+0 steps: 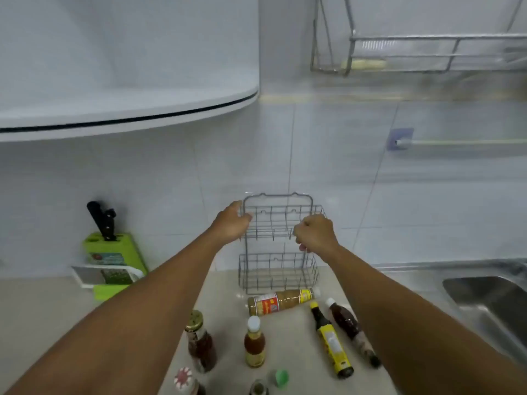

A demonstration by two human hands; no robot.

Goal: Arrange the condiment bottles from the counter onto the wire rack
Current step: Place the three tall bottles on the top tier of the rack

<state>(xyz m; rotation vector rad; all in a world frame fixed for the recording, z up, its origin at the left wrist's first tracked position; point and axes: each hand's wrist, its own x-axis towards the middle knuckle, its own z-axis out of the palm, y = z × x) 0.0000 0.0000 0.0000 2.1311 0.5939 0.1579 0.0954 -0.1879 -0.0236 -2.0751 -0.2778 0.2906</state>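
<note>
A grey two-tier wire rack (278,269) stands upright on the counter against the tiled wall, both tiers empty. My left hand (232,222) grips its upper left side, and my right hand (315,233) is closed on the upper tier's right edge. In front of the rack, a tan sauce bottle (281,301) lies on its side. A dark bottle with a yellow label (330,339) and a brown bottle with a white cap (352,330) also lie flat. Standing upright are an orange sauce bottle (254,342) and a dark jar-like bottle with a gold lid (200,342).
A green knife block (114,252) with black handles and a grater stand at the left. A steel sink (496,303) is at the right. More bottle tops (184,379) and a green cap (281,377) show at the bottom edge. A wall dish rack (427,52) hangs above.
</note>
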